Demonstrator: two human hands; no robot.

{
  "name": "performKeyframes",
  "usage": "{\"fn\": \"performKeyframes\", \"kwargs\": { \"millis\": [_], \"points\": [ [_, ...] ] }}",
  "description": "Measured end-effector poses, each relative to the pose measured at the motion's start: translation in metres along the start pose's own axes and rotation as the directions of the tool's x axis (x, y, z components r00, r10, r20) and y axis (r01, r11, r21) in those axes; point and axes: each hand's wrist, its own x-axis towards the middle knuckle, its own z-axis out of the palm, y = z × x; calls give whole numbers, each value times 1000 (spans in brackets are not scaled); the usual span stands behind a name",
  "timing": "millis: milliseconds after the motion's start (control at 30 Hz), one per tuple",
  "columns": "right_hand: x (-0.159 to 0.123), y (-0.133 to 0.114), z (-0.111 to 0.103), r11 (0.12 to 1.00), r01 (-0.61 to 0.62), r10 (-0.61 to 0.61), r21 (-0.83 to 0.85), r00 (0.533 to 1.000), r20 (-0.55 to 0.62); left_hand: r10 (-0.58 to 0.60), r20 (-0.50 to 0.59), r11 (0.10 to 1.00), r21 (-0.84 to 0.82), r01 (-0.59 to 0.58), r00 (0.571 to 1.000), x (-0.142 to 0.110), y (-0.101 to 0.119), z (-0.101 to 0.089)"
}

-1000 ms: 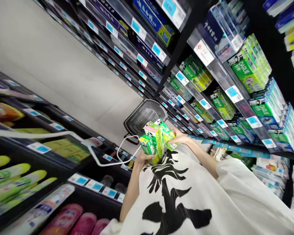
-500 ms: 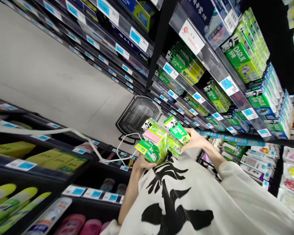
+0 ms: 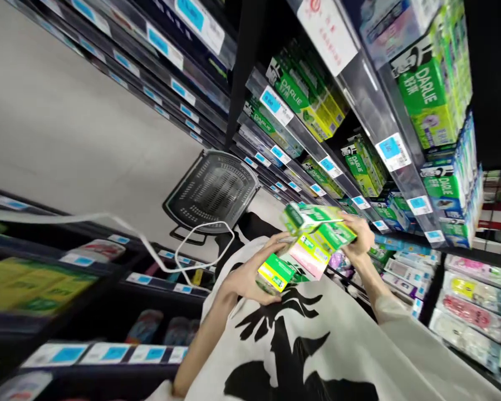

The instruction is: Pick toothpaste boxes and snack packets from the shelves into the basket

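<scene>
My left hand (image 3: 250,273) is wrapped around a green-and-yellow toothpaste box (image 3: 276,272) in front of my white shirt. Against it lies a pink-sided toothpaste box (image 3: 309,256); which hand bears its weight I cannot tell. My right hand (image 3: 360,238) grips the end of a green Darlie toothpaste box (image 3: 336,234), blurred by motion. Another green box (image 3: 294,216) overlaps it on the left. The boxes are bunched together between both hands, and parts of them are hidden behind one another.
A black shopping basket (image 3: 221,186) stands on the grey floor (image 3: 87,133) beyond my hands. Shelves of Darlie boxes (image 3: 307,94) rise on the right, behind price-tag rails. Lower left are more shelves with yellow boxes (image 3: 29,284). A white cable (image 3: 142,239) crosses the left side.
Both hands and the boxes have shifted right in the picture. The right-hand box has turned sideways and come over the others. The basket now appears further left as the view has moved.
</scene>
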Motion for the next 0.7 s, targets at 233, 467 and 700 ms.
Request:
{"fn": "performKeyframes", "kwargs": {
  "millis": [233, 467, 700],
  "points": [
    [25, 93, 7, 779, -284, -22, -558, 878, -478, 91, -48, 968, -231, -99, 995, 3, -33, 16],
    [51, 116, 14, 634, -534, 53, -559, 752, -657, -20, -6, 936, -350, 17, 1000, 3, -34, 14],
    [93, 133, -3, 653, -500, 212, -569, 842, -496, -161, 25, 939, -302, 161, 987, -17, -51, 15]
  ]
}}
